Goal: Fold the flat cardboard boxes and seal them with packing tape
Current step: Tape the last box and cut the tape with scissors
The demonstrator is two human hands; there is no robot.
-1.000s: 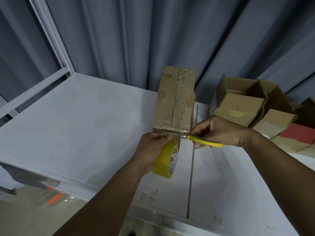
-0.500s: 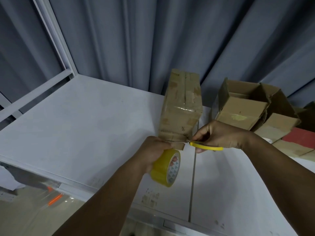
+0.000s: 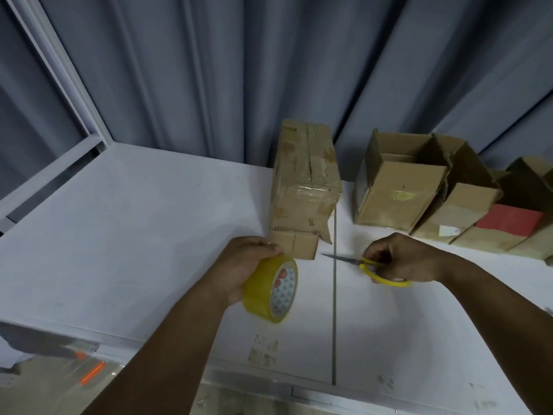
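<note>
Two hands flank one taped box (image 3: 302, 199), which stands on end mid-table with tape bands across its faces. The left hand (image 3: 239, 268) has its fingers curled round the yellow tape roll (image 3: 269, 290), just beside the box's near corner. The right hand (image 3: 404, 259) grips the yellow scissors (image 3: 368, 266), blades near together, tip apart from the box.

Judgement: this is the tape-cutting step on this box. Next comes pressing any loose end flat, then taking an open carton (image 3: 401, 187) from the row at right.

The white table (image 3: 134, 235) is scuffed near its edge. A grey curtain (image 3: 269, 70) hangs behind.
</note>
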